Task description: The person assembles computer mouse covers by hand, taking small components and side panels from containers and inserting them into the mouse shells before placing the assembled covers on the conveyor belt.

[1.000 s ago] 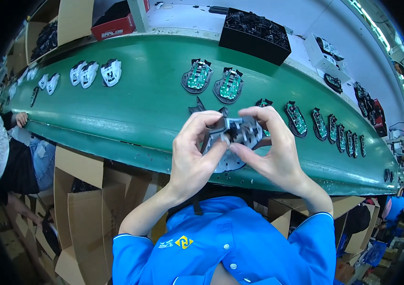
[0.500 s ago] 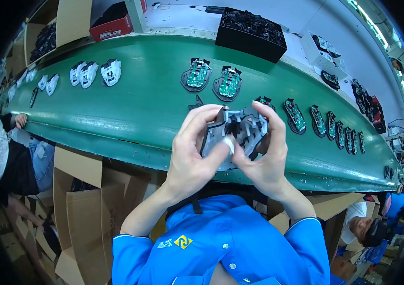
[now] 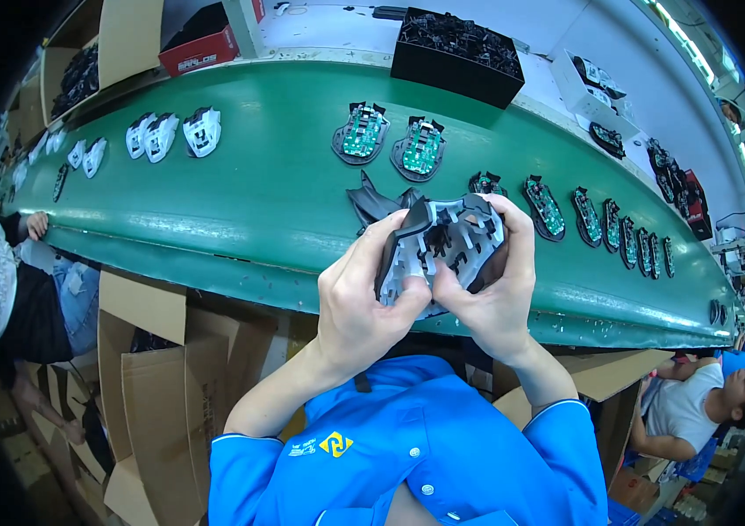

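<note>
A hollow mouse shell (image 3: 473,238), pale grey inside with a dark rim and small black parts in its middle, is held over the belt's near edge. My left hand (image 3: 356,294) wraps round its left side. On the other side my right hand (image 3: 504,302) grips it, fingers along the outer wall. Both thumbs press at the inner near edge, close together. Just beyond the shell a dark curved plastic piece (image 3: 374,206) lies on the green belt, partly hidden behind it. Two mouse bases with green circuit boards, a left one (image 3: 362,133) and a right one (image 3: 420,147), lie farther off.
More mouse bases (image 3: 546,209) run in a row to the right along the green belt (image 3: 258,184). White mouse shells (image 3: 203,133) lie to the left. A black box of small parts (image 3: 456,61) stands at the far edge. Cardboard boxes (image 3: 157,394) and other people flank me.
The shell has tilted, so more of its inside shows, and my left thumb has drawn back toward me. The dark piece behind is less covered. At right, another person has turned.
</note>
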A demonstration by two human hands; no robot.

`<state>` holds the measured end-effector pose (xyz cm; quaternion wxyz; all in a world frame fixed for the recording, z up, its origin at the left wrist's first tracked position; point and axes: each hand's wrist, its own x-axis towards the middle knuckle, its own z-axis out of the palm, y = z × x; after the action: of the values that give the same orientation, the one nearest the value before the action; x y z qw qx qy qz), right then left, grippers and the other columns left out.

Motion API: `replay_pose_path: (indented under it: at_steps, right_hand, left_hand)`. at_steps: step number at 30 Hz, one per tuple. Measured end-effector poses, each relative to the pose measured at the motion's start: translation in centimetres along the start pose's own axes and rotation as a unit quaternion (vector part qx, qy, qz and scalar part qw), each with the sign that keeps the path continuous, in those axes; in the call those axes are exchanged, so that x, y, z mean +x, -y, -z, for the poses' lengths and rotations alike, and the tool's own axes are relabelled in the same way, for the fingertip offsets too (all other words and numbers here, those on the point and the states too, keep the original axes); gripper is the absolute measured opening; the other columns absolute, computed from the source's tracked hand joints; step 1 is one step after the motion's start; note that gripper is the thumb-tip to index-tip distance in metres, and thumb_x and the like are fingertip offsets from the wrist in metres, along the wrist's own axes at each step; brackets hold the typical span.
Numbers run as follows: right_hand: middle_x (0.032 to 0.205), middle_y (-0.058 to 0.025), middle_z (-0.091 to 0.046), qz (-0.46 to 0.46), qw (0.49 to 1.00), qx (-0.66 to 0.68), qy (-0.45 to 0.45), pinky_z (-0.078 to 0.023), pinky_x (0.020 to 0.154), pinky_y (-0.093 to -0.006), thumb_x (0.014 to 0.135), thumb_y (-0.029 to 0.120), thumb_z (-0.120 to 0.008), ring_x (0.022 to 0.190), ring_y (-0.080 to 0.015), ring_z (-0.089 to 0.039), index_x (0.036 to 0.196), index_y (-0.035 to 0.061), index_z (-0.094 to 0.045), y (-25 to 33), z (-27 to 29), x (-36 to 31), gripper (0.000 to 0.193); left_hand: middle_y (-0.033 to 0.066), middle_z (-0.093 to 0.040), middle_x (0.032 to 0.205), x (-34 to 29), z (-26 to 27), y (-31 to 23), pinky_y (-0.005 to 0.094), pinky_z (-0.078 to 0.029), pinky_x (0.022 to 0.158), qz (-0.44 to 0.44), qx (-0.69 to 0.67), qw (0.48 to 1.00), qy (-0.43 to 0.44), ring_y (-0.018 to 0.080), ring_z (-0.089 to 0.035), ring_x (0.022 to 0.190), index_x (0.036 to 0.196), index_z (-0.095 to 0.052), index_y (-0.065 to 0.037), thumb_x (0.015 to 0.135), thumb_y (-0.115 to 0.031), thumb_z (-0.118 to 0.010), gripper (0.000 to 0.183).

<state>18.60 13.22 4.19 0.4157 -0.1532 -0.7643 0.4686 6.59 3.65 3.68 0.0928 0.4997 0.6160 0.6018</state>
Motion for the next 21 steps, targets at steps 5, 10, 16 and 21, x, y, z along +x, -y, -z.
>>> replay_pose_path:
  at_steps: [5,10,16,21]
  right_hand:
    - [0.115,-0.0116,-0.051,0.019,0.999,-0.033,-0.017,-0.052,0.073,-0.0280,0.067,-0.003,-0.069,0.090,-0.0160,-0.061,0.127,0.0039,-0.044,0.0,0.9,0.9,0.065]
    - [0.102,-0.0072,-0.057,-0.140,0.972,0.006,0.187,-0.048,0.077,-0.0283,0.066,0.018,-0.070,0.091,-0.0131,-0.056,0.121,0.0001,-0.051,-4.9,12.0,10.0,0.061]
    - [0.094,-0.0131,-0.052,0.177,0.746,-0.641,0.007,-0.051,0.056,-0.0406,0.075,0.002,-0.056,0.076,-0.0325,-0.058,0.120,0.0154,-0.052,-21.8,19.4,13.0,0.047]
    - [0.124,-0.0122,-0.046,-0.082,0.817,-0.534,0.200,-0.050,0.085,-0.0399,0.060,0.009,-0.073,0.114,-0.0303,-0.048,0.128,0.0122,-0.047,-15.5,18.1,11.2,0.073]
  left_hand:
    - [0.0177,-0.063,0.091,0.9,0.0,-0.1,0.0320,-0.052,0.065,0.017,0.013,0.998,0.057,0.0226,-0.064,0.072,0.124,-0.046,0.003,0.070,-0.007,-0.066,0.058]
    - [0.0101,-0.062,0.106,4.6,7.7,-0.8,0.0213,-0.049,0.058,0.202,-0.127,0.964,0.114,0.0136,-0.061,0.081,0.139,-0.037,-0.007,0.070,-0.034,-0.074,0.083]
    - [0.0008,-0.062,0.094,8.2,19.3,12.3,0.0225,-0.043,0.055,0.139,0.252,0.943,-0.165,0.0067,-0.051,0.062,0.123,-0.057,-0.011,0.085,-0.013,-0.060,0.039]
    - [0.0072,-0.066,0.099,10.6,23.1,14.2,0.0385,-0.047,0.083,0.338,0.466,0.806,-0.136,0.0269,-0.063,0.094,0.124,-0.057,-0.012,0.075,-0.053,-0.063,0.064]
